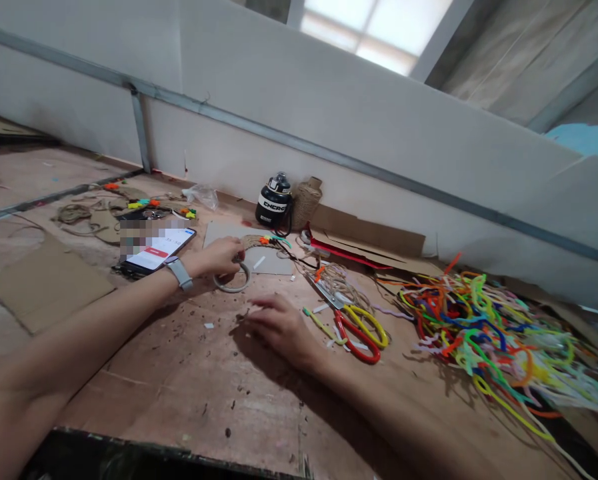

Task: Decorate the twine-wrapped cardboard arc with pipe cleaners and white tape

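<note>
My left hand [223, 257], with a watch [179, 273] on its wrist, is closed at the upper edge of a roll of tape [233, 279] that tilts above the table. Just beyond its fingertips lies a twine-wrapped piece [253, 241] with orange and yellow bits, on a pale grey sheet [277, 261]. My right hand [283, 330] hovers low over the wood, fingers loosely stretched and apart, holding nothing. To its right are scissors [361, 327] with red and yellow handles and a short yellow-green pipe cleaner [323, 325].
Colourful pipe cleaners [489, 333] heap at the right. A black bottle [273, 203] and a twine spool [307, 203] stand by the wall. At left lie a phone [163, 250], a cardboard piece [49, 283] and twine rings [73, 213]. Loose twine [341, 283] touches the scissors.
</note>
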`<state>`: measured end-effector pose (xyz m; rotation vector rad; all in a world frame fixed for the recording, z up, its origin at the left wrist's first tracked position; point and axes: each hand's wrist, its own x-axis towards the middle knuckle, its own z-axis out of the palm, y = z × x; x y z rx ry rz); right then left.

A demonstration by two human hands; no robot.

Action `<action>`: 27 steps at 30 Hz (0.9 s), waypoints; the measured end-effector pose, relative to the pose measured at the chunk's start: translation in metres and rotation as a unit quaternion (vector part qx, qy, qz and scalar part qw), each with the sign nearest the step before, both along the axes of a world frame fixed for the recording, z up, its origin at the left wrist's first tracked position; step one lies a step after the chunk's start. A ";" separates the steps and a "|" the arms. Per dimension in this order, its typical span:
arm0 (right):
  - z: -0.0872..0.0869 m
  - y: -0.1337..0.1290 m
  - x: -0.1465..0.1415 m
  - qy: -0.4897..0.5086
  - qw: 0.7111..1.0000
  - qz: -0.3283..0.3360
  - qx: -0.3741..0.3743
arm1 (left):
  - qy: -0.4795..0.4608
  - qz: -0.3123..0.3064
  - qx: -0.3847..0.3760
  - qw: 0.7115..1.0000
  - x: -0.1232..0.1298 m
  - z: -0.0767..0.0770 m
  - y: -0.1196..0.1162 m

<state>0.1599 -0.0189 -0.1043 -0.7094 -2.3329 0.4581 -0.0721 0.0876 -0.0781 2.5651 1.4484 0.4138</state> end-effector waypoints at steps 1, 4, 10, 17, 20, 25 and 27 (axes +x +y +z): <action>-0.002 -0.009 -0.002 -0.039 0.998 0.037 0.018 | 0.002 -0.002 -0.002 1.000 0.000 0.000 0.000; -0.008 -0.022 -0.002 -0.106 0.988 0.082 0.072 | 0.008 -0.015 -0.010 1.000 0.000 0.000 0.001; -0.017 0.002 0.031 -0.102 0.992 -0.057 0.045 | 0.005 -0.057 -0.034 0.998 -0.002 0.005 0.001; -0.005 0.003 0.045 -0.057 0.997 -0.051 0.007 | -0.019 -0.092 -0.074 0.993 0.002 0.008 -0.003; 0.002 -0.004 0.042 -0.065 0.998 -0.024 -0.002 | 0.000 -0.091 -0.064 0.994 0.001 0.009 -0.004; -0.006 0.003 0.045 -0.030 0.992 -0.123 -0.008 | 0.053 -0.063 -0.047 0.995 -0.001 0.010 -0.006; -0.010 0.006 0.046 -0.027 0.992 -0.121 -0.008 | 0.058 -0.068 -0.053 0.995 0.000 0.011 -0.006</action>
